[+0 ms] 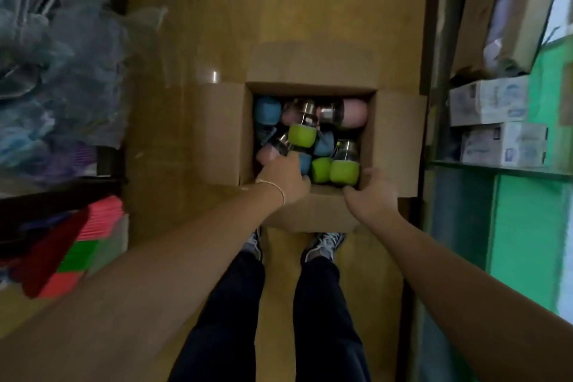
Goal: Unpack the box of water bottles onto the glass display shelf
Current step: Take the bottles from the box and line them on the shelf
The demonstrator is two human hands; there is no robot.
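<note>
An open cardboard box stands on the floor in front of my feet, all its flaps folded out. Inside lie several water bottles in a jumble: green-sleeved ones, a pink one and a blue one, with steel and dark caps. My left hand reaches into the near left part of the box, knuckles up, fingers curled down among a pink and a blue bottle; its fingertips are hidden. My right hand is at the near right corner, thumb and fingers curled round the base of the near green bottle.
A narrow brown floor aisle runs ahead. On the left a rack holds bagged goods and stacked coloured items. On the right a green shelf unit carries white cartons. My legs and shoes stand just behind the box.
</note>
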